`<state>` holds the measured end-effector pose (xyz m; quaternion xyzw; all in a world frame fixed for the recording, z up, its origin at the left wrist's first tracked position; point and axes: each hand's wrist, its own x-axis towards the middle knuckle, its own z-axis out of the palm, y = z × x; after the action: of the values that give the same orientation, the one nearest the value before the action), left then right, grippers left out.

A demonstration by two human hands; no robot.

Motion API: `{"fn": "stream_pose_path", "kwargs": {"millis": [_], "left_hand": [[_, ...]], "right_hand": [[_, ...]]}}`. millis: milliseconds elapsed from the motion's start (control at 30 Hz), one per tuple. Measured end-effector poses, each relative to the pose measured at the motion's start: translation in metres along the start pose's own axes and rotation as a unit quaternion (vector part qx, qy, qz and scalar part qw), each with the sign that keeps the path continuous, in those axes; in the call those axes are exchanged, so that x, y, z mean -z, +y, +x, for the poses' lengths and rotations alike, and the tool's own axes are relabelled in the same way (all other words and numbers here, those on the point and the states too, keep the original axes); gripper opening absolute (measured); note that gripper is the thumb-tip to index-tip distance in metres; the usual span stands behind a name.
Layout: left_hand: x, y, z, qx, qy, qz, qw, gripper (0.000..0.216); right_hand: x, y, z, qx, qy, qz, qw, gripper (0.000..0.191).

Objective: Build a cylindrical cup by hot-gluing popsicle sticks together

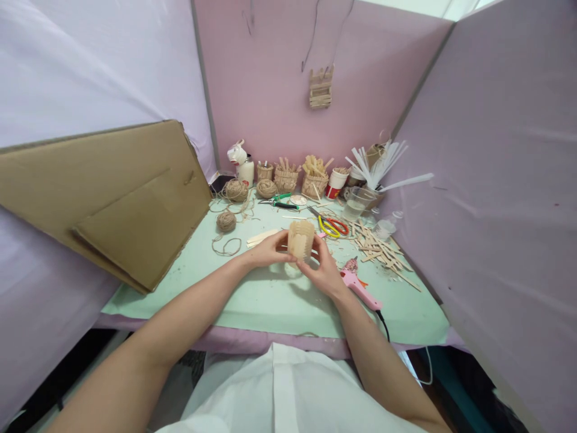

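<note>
A small round basket of wooden sticks (pixel 301 239) is held above the green table top (pixel 252 294) between both hands. My left hand (pixel 269 249) grips its left side, fingers curled round it. My right hand (pixel 321 269) cups its right and lower side, fingers closed on it. A pink glue gun (pixel 358 285) lies just right of my right wrist. Yellow-and-red-handled scissors (pixel 332 227) lie behind the basket.
Folded cardboard (pixel 121 198) leans at the left. Loose wooden sticks (pixel 381 249) are scattered at the right. Twine balls (pixel 226 221), green-handled pliers (pixel 279 201), stick baskets (pixel 286 178), cups (pixel 356 203) and a rabbit figure (pixel 238 156) line the back. Pink fabric walls enclose the table.
</note>
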<state>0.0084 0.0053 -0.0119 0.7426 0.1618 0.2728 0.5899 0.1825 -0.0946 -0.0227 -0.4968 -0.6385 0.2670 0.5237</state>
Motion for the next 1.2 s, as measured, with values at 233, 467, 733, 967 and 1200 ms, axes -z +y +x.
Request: {"fn": "stream_pose_path", "kwargs": {"millis": [233,467,733,967,1200], "left_hand": [[0.002,0.001,0.0,0.009,0.024,-0.015,1.0,0.078],[0.001,-0.002,0.002,0.018,0.042,-0.039,0.998,0.079],[0.002,-0.004,0.002,0.021,0.03,-0.042,0.998,0.075],[0.009,0.0,0.0,-0.032,-0.018,0.024,0.999,0.07],[0.02,0.007,-0.002,-0.03,0.012,0.102,0.994,0.061]], "right_hand": [[0.001,0.002,0.0,-0.001,-0.017,0.009,1.0,0.056],[0.0,0.006,-0.001,-0.001,-0.024,0.022,0.999,0.06],[0.001,0.002,-0.001,-0.008,-0.034,0.018,0.999,0.062],[-0.001,0.003,0.001,-0.034,-0.024,-0.022,0.999,0.062],[-0.004,0.011,0.002,-0.062,0.01,-0.104,0.993,0.052]]}}
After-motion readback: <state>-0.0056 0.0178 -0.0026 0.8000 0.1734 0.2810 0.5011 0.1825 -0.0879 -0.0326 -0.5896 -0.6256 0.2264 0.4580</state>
